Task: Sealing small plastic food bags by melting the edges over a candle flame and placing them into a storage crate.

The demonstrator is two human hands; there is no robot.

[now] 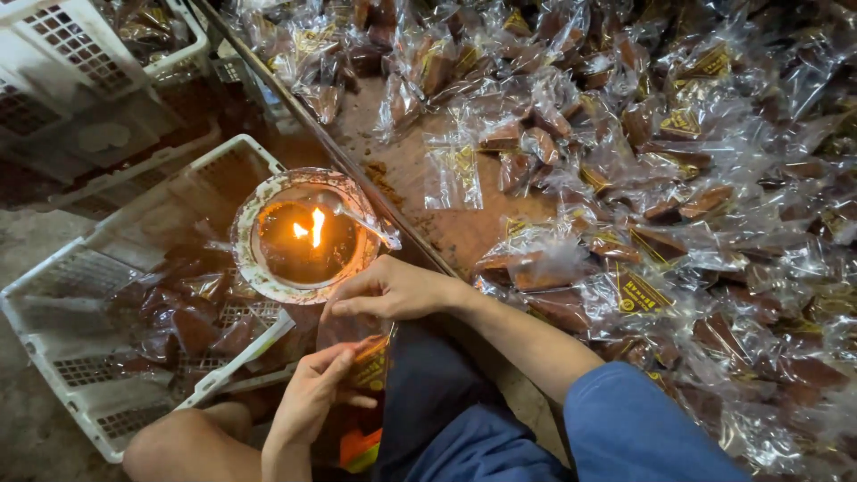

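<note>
Packet: a clear plastic packet (361, 357) with a dark brown block inside and a yellow-and-orange printed patch low down; it hung upright between the two hands, just below the lamp.
Right hand: the right hand (393, 290) lay over the packet's top edge, fingers closed and pinching it, right beside the lamp's rim.
Left hand: the left hand (312, 393) came up from below the lamp, fingers closed on the packet's left side, thumb against the film.
Lamp: a round bowl lamp (303, 234) with a pale, crusted rim, dark liquid inside and a small flame burning near its middle; a metal spoon (357, 214) rested across its right rim.
Crate: a white plastic crate (62, 303) sat under and left of the lamp, holding a few more brown packets.
Counter: right of the lamp, a brown counter (406, 170) carried a large heap (678, 161) of like packets, shiny and crumpled.
Clothing: blue shorts (625, 428) showed below the lamp.
</note>
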